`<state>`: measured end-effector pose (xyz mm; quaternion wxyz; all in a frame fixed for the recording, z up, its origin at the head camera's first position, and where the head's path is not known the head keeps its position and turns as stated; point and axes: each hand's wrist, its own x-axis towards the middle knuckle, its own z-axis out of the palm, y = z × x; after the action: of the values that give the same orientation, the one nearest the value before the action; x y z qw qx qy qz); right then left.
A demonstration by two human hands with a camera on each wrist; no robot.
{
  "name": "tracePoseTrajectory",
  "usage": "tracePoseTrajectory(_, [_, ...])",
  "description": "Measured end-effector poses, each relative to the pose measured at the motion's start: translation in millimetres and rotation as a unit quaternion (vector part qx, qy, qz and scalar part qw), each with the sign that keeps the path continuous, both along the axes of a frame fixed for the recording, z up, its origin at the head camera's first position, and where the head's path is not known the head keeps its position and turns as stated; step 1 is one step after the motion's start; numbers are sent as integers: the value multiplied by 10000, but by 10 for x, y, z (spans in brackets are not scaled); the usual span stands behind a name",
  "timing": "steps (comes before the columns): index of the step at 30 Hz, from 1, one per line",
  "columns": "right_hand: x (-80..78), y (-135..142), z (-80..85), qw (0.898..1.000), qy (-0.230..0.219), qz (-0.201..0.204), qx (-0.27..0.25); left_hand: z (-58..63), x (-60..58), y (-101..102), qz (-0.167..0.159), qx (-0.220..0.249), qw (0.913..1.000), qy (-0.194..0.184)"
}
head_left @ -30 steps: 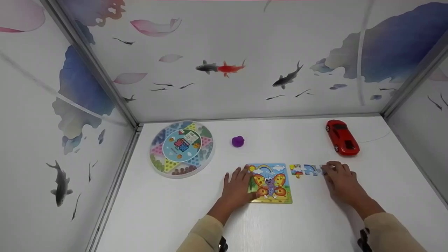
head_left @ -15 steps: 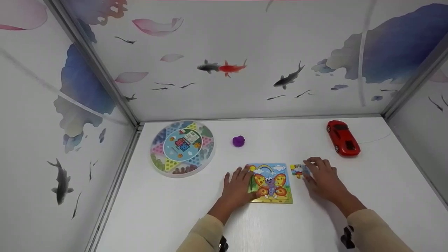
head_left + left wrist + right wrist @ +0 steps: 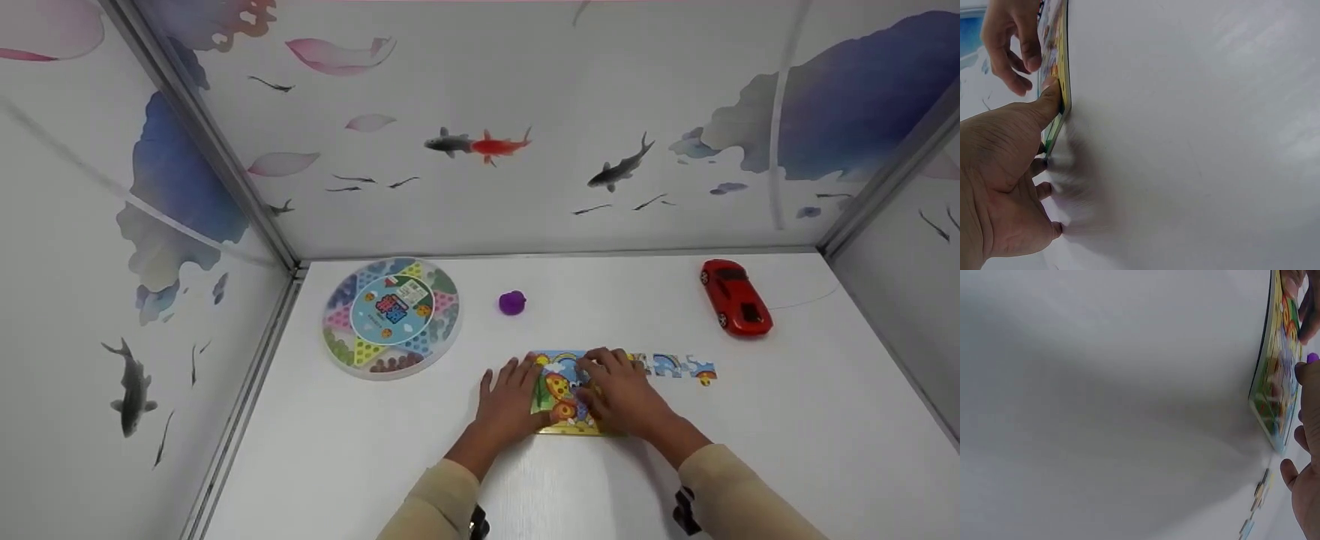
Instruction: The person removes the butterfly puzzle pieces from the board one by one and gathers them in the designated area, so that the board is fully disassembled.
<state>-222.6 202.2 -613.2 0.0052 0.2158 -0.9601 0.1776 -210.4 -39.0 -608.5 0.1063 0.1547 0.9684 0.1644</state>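
Observation:
A butterfly jigsaw puzzle (image 3: 559, 412) lies on the white table. My left hand (image 3: 508, 403) rests at its left side with the fingers spread, and the thumb presses on the near left corner in the left wrist view. Over the puzzle's right half is my right hand (image 3: 626, 394), fingers bent and thumb apart from them, with nothing visible between. This hand hides part of the butterfly. To the right of the puzzle lie loose jigsaw pieces (image 3: 666, 365) in a row. The outermost jigsaw piece (image 3: 703, 368) shows blue with a yellow-orange tab.
A round Chinese checkers set (image 3: 391, 319) lies at the back left. A small purple toy (image 3: 512, 303) sits beyond the puzzle. At the back right stands a red toy car (image 3: 736, 298). White printed walls (image 3: 525, 210) border the table.
My right hand has moved left, from the outermost loose piece across the row to over the puzzle's right half. The loose pieces show again. My left hand has stayed in place.

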Motion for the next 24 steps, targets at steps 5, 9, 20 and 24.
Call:
tracePoseTrajectory(5, [20,-201,-31,9994,88,261,196,15,-5,-2,-20,-104,9999,-29])
tracePoseTrajectory(9, [30,-317,-39,9989,4,335,318,14,-9,-6,-50,-186,9998,-33])
tracePoseTrajectory(20, [6,-515,0,9989,-238,379,140,30,-19,-22,-81,-30,9998,-196])
tracePoseTrajectory(24, [-8,-576,38,9986,-469,239,93,19,-24,-22,-101,-73,9998,-147])
